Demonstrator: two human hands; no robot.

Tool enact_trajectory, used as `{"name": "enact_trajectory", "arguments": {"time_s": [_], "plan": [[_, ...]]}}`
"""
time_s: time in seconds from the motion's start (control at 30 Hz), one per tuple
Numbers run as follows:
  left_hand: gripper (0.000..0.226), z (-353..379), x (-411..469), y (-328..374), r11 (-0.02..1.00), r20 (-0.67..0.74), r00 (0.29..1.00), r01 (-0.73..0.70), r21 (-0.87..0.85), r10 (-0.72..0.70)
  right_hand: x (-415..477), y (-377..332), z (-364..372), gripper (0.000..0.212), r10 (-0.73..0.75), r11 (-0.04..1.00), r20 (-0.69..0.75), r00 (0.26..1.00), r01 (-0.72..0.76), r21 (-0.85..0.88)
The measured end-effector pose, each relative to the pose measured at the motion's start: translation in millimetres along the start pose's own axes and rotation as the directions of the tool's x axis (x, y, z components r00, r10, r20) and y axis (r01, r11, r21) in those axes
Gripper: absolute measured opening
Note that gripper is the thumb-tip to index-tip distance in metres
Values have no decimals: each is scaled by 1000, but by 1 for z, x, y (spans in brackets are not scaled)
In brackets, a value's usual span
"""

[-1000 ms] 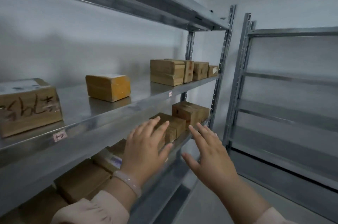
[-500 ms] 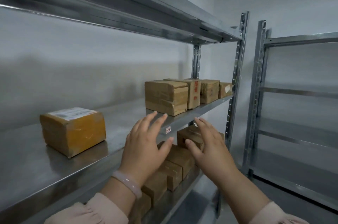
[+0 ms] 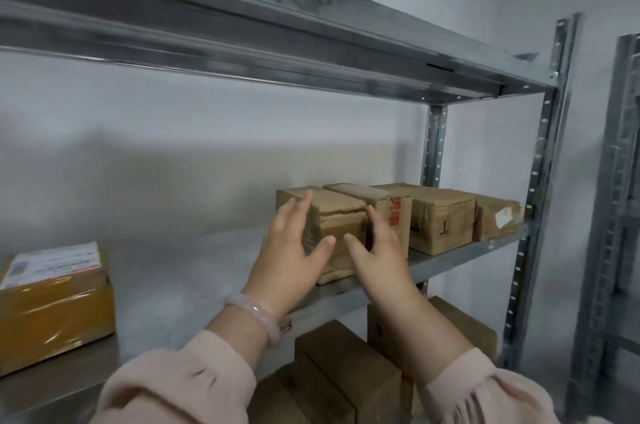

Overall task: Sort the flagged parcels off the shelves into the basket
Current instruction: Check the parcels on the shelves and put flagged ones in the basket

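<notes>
Both hands, left hand (image 3: pixel 291 252) and right hand (image 3: pixel 379 252), spread open against the leftmost brown parcel (image 3: pixel 334 233); no clamp yet. Basket unseen; your sorting remains.

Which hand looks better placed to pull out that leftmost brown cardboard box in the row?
Probably the left hand: its fingers already lie along the free left side of the brown cardboard box. The right hand is squeezed against the neighbouring red-printed cardboard box. Likely both will lift.
</notes>
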State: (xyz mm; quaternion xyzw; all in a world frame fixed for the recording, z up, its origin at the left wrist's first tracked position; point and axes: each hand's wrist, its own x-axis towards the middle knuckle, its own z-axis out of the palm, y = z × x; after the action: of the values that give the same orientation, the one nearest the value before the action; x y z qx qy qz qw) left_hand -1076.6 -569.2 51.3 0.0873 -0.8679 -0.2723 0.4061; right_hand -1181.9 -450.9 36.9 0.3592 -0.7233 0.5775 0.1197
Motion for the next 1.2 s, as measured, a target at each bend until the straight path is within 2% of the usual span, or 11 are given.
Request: {"name": "enact_trajectory", "arguments": {"time_s": [0.17, 0.3, 0.43, 0.53, 0.63, 0.73, 0.9, 0.97, 1.07, 1.13, 1.2], "plan": [[63, 22, 14, 1, 994, -15, 999, 34, 108, -33, 13, 17, -7, 65, 23, 984, 104, 994, -41, 172], [48, 20, 4, 0, 992, -134, 991, 21, 121, -5, 18, 17, -8, 70, 7, 975, 144, 990, -39, 217], [34, 0, 2, 7, 991, -313, 942, 134, 17, -122, 17, 5, -6, 62, -143, 960, 242, 960, 75, 270], [53, -25, 11, 8, 937, -354, 867, 321, -138, -350, 7, -6, -4, 63, -282, 940, 310, 908, 196, 280], [92, -41, 8, 9, 799, -204, 791, 494, -342, -577, -7, -15, 8, 63, -468, 883, 326, 821, 451, 133], [93, -42, -6, 6, 736, -158, 751, 544, -402, -641, -16, -19, 18, 57, -559, 809, 377, 738, 586, 51], [36, -43, -29, -4, 636, -187, 711, 440, -634, -678, -10, -17, 14, 42, -377, 887, 74, 923, 338, 314], [29, -45, -34, -4, 517, -139, 691, 376, -768, -710, -1, -17, 13, 41, -198, 906, 159, 967, 118, 407], [32, -48, -36, -2, 264, -7, 660, 291, -920, -752, 4, -19, 21, 52, -27, 824, 482, 876, -253, 507], [29, -49, -37, -2, 308, -29, 675, 298, -903, -738, 1, -22, 26, 56, -76, 713, 552, 830, -342, 612], [27, -52, -40, -3, 542, -158, 716, 345, -766, -680, -1, -20, 28, 58, -141, 705, 505, 851, -272, 655]]}}
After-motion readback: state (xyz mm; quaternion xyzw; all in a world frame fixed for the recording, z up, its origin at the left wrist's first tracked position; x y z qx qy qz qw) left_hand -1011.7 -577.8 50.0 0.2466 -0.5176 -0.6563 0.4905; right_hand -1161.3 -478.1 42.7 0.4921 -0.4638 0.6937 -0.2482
